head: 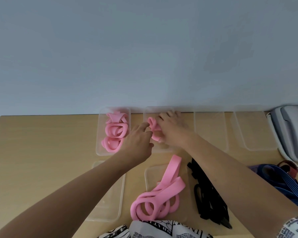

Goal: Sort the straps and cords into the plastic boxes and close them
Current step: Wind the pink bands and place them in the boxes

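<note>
The far-left box [100,131] already holds coiled pink straps [114,133]. Beside it, the left hand [138,143] and right hand [172,129] pinch a pink strap [154,127] into the second box [150,110]. Two boxes [212,131] further right look unfilled. Loose pink bands [162,194], black cords [205,194] and blue straps [279,177] wait nearer, crowding the lids [110,194]; nothing is closed.

Wall [144,48]: plain, pale blue-grey, fills the upper half of the view — no window or fixture in sight. Soft shadow patch on it at upper right. Light even and diffuse. Table [41,143]: light tan wood-look top, pushed against the wall, its far edge meeting the wall in a straight line. Telephone [289,133]: off-white desk set at the table's far right — handset resting in its cradle.
</note>
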Tool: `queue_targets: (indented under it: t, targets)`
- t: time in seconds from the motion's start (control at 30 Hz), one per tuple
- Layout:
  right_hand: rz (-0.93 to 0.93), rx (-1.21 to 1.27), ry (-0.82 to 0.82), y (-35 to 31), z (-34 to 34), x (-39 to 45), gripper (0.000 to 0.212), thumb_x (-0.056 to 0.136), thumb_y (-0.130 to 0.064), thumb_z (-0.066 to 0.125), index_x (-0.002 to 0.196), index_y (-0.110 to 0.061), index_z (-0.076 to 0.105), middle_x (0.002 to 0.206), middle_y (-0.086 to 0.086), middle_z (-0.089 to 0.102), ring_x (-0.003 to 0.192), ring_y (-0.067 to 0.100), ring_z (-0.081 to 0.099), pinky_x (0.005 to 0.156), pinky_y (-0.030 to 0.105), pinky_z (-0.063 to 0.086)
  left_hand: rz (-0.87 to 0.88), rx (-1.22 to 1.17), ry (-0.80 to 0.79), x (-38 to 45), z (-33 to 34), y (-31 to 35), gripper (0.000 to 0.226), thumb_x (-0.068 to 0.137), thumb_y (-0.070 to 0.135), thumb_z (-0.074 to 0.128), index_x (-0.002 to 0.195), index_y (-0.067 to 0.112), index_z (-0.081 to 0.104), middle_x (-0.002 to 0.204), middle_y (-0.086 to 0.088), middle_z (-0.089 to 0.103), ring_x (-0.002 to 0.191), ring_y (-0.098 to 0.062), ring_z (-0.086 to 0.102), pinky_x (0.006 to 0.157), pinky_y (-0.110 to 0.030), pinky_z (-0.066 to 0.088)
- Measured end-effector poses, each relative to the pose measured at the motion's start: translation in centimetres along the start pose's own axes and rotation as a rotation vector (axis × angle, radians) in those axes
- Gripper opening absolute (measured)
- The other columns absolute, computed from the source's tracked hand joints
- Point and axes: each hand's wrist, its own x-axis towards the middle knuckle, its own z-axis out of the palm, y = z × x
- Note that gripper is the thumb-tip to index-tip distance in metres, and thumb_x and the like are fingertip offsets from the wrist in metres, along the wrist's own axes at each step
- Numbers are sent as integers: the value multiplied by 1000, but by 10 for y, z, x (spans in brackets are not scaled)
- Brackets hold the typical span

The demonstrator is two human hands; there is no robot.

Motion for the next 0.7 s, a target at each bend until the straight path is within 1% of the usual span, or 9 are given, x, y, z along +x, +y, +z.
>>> queue_targets:
  t: [0.1,0.2,0.3,0.37,0.43,0.53,0.57,0.63,0.7]
  targets:
    - [14,0,64,-3,1,0,48,85,-55,56,114,-17,61,116,4,61,113,28,52,101,43,34,0,-10,-14,0,-1,-1,38,93,29,66,128,13,65,155,-5,38,134,-29,43,100,-43,48]
    - [26,-18,142,-4,2,-3,42,89,-47,49,112,-14,62,110,7,68,107,30,57,102,47,33,-10,-34,-19,0,-1,0,40,92,28,67,129,12,64,155,-5,38,133,-29,45,99,-43,49]
    - [58,-13,236,-8,1,0,36,94,-43,45,110,-13,57,94,6,74,98,30,64,108,53,30,-3,-58,-16,0,0,0,40,91,25,69,129,12,63,154,-6,39,130,-30,49,94,-40,50]
    - [77,27,277,-9,0,5,31,98,-43,45,105,-13,54,82,5,73,90,30,65,105,53,32,1,-71,-8,1,0,1,40,90,23,71,127,12,64,151,-7,41,126,-30,52,90,-38,50]
    - [105,73,316,-7,-3,11,32,98,-43,48,100,-12,55,78,7,73,84,30,65,97,48,38,-4,-89,-7,1,0,0,41,88,20,72,128,12,64,150,-8,43,123,-31,54,90,-39,51]
    - [132,72,305,-4,-2,16,28,92,-38,57,99,-12,62,88,8,73,87,31,64,87,43,38,-17,-110,-14,1,-1,0,44,87,18,73,129,13,63,153,-9,40,121,-32,58,89,-39,53]
    - [125,67,307,-4,0,16,26,92,-37,58,99,-13,66,94,8,70,90,31,62,88,42,38,-17,-112,-14,1,-2,0,44,87,18,73,129,13,63,154,-8,40,120,-32,58,88,-39,52]
    - [125,87,312,-2,2,17,23,91,-34,61,102,-16,71,102,7,64,97,30,59,93,41,37,-15,-116,-16,2,-2,0,44,87,18,72,129,13,63,154,-8,40,122,-31,57,89,-37,51]
    - [124,79,291,-1,1,17,21,89,-35,63,104,-22,71,105,3,65,102,28,59,97,39,36,-18,-122,-19,2,-2,1,44,87,17,72,130,14,62,155,-9,39,124,-31,56,91,-37,51]
